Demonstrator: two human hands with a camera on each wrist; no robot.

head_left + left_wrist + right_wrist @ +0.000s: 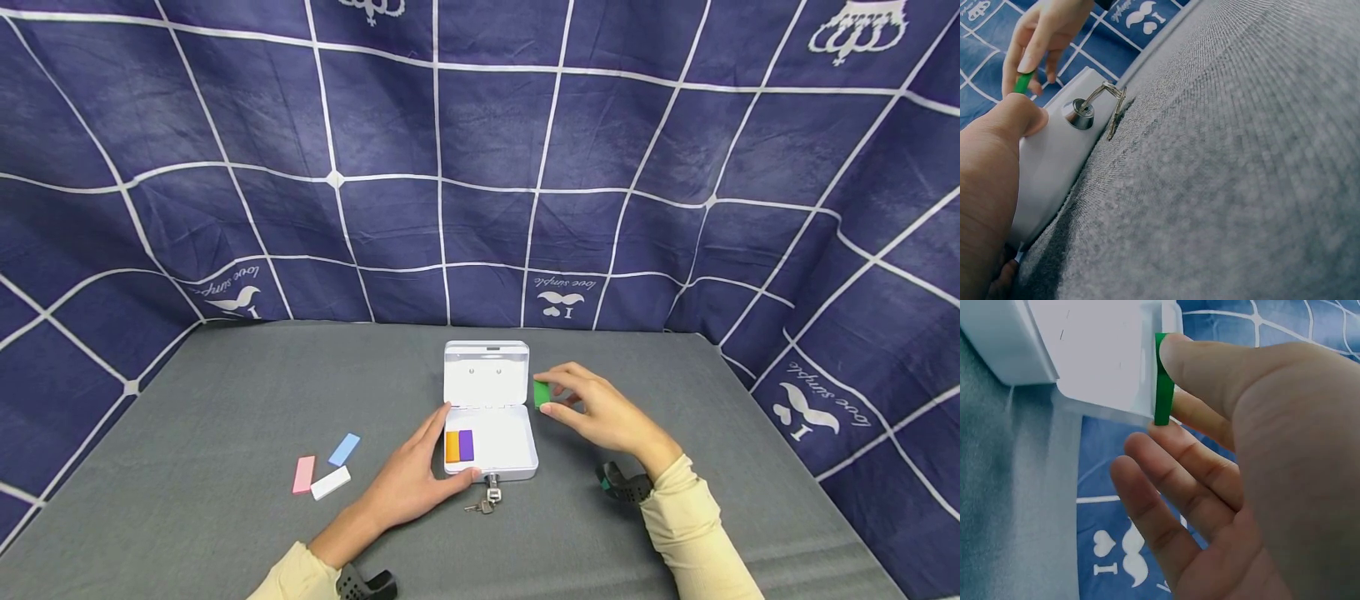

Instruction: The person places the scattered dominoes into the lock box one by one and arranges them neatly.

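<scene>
A small white cash box [502, 437] stands with its lid [486, 375] raised. Inside, at its left, lie an orange block [452, 447] and a purple block [466, 445] side by side. My left hand [412, 471] holds the box from the left, thumb on the front wall and fingers along the left side. A flat green block [542, 393] is pinched on edge between thumb and fingers of my right hand [592, 408], just right of the lid. In the right wrist view the green block [1164, 381] overlaps the box; the other fingers [1154, 512] are spread.
Keys [483, 505] hang from the lock [1079, 114] on the box's front. Left of the left hand lie a pink block [303, 474], a blue block [344, 449] and a white block [331, 482] on the grey cloth [187, 467]. A blue checked curtain [487, 225] rises behind.
</scene>
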